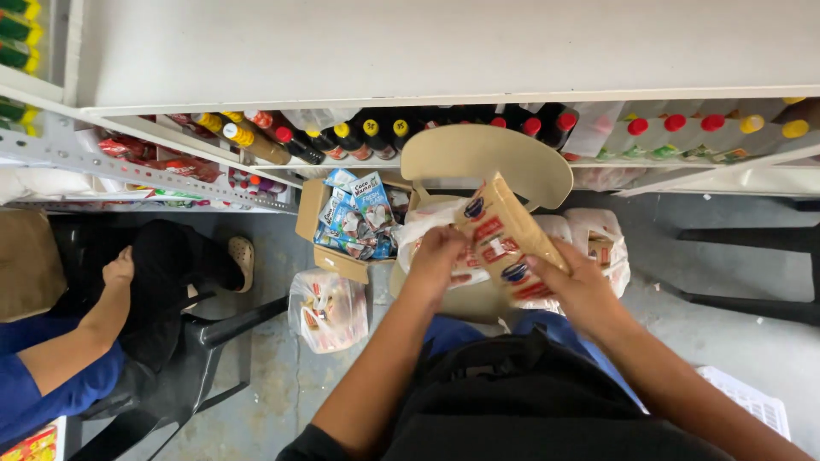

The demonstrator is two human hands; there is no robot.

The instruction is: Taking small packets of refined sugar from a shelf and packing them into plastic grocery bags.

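Now both hands grip tan red-printed packet [506,243]: left hand [436,256] near end, right hand [576,286] lower edge, above beige chair [487,154]

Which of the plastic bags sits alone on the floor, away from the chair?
The clear bag of packets on the grey floor, below the cardboard box. The other bags are heaped on the beige chair.

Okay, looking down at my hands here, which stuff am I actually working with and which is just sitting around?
In hand:
- tan packet with red labels, held by the left hand and right hand
- white plastic bags on the beige chair, just under the hands

Lying about:
- cardboard box of blue sachets
- tied clear bag on the floor
- dark sauce bottles on the shelf
- seated co-worker's arm
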